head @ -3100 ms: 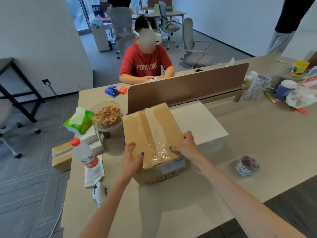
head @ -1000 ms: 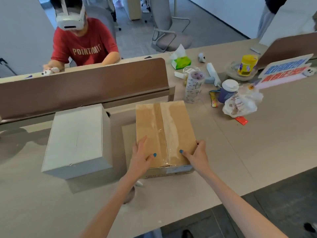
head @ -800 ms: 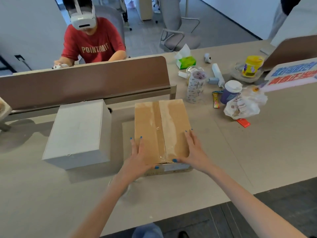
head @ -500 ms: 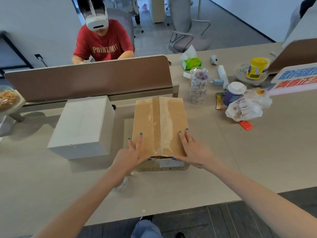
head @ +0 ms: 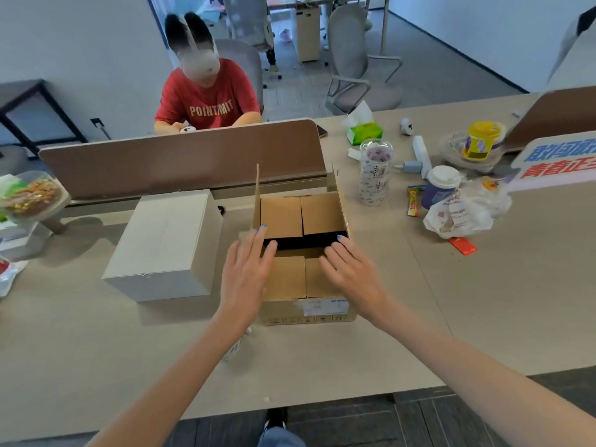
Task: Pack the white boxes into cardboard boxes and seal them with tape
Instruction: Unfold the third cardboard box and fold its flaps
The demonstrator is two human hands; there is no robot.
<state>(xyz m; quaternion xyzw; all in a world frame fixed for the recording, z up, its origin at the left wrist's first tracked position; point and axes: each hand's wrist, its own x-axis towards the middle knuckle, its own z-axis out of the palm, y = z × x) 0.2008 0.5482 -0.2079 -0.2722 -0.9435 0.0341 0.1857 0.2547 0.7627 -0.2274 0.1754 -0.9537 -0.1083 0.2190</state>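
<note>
A brown cardboard box stands on the desk in front of me. Its left and right top flaps stand upright, and the two inner flaps lie partly folded with a dark gap between them. My left hand hovers over the box's near left corner, fingers spread, fingertips at the base of the left flap. Flat over the near inner flap lies my right hand, fingers apart, holding nothing. A shut white box sits on the desk just left of the cardboard box. A tape roll peeks out under my left forearm.
A brown partition runs behind both boxes, with a person in a red shirt seated beyond it. A stack of tape rolls, a lidded cup and a plastic bag lie to the right. A bowl of nuts stands far left.
The cardboard box's top was closed under my hands; now its outer flaps stand up and the inside shows. My hands have moved apart onto the inner flaps.
</note>
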